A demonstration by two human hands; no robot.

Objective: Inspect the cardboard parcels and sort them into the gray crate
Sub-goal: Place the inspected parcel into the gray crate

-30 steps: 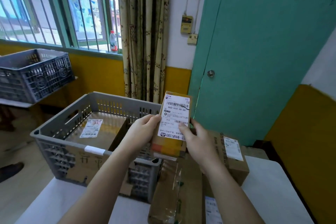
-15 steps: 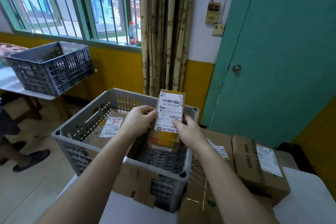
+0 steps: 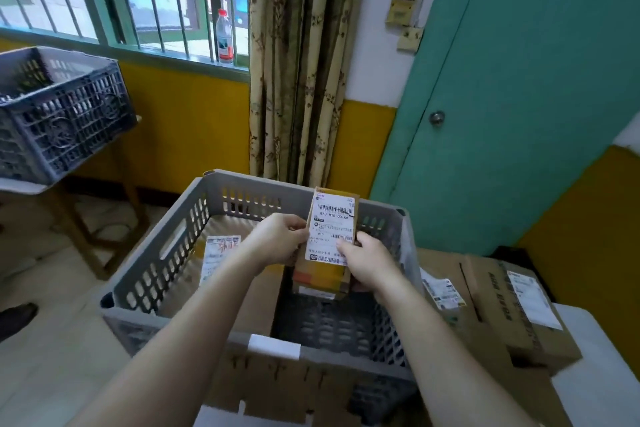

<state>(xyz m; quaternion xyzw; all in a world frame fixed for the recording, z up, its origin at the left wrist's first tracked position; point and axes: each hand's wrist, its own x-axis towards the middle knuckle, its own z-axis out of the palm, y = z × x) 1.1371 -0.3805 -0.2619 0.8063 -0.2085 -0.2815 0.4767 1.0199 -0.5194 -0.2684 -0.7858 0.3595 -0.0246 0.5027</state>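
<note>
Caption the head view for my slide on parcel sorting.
Both hands hold a labelled parcel over the gray crate.

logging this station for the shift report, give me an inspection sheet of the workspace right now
surface: white table under the crate and boxes
job's things: small parcel held label-up over the gray crate; flat parcel lying inside it; two boxes waiting to its right
clutter: nothing seen
grippers: left hand and right hand both grip the small parcel
cables: thin wire above the wall unit
surroundings: second crate, water bottle on the sill, curtain, green door
</note>
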